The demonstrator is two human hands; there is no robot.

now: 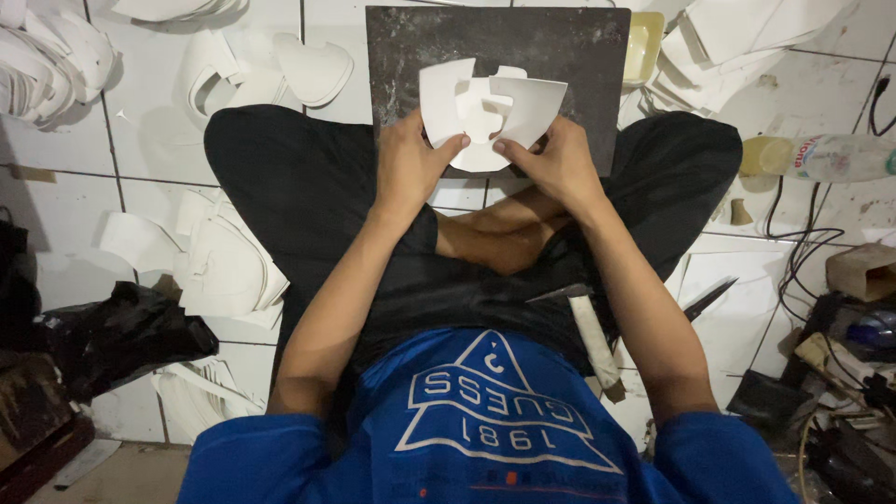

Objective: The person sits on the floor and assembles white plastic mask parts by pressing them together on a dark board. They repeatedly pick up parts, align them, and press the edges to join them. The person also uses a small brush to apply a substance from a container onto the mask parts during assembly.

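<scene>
- The left hand (408, 166) grips the left edge of a white cutout (487, 114), thumb pressed on its face, fingers curled behind.
- The right hand (557, 163) pinches the cutout's right side, thumb tip near the lower middle, fingers closed around the edge.
- The cutout — a flat, curved white piece with two wing-like flaps and a notched centre — is held up between both hands, just over the near edge of a dark slab (560, 56).
- The slab lies on the tiled floor (140, 140) in front of the person's crossed legs; its surface is scuffed and grey-streaked.
- A knife (588, 327) with a pale handle rests on the person's lap, by the right forearm; its blade points left.
- A second blade (707, 299) lies on the floor just right of the right leg — possibly scissors, the view is too dim to tell.
- More white pieces lie around: a pile (224, 266) left of the left knee, a stack (47, 65) at the top left corner, loose shapes (313, 65) left of the slab, and sheets (728, 47) at the top right.
- A small yellow tray (644, 42) sits touching the slab's right edge.
- A plastic bottle (821, 157) lies on its side at the right, beside the right knee.
- A black bag (112, 336) lies crumpled at the lower left.
- Cables (803, 252) run across the tiles at the right.
</scene>
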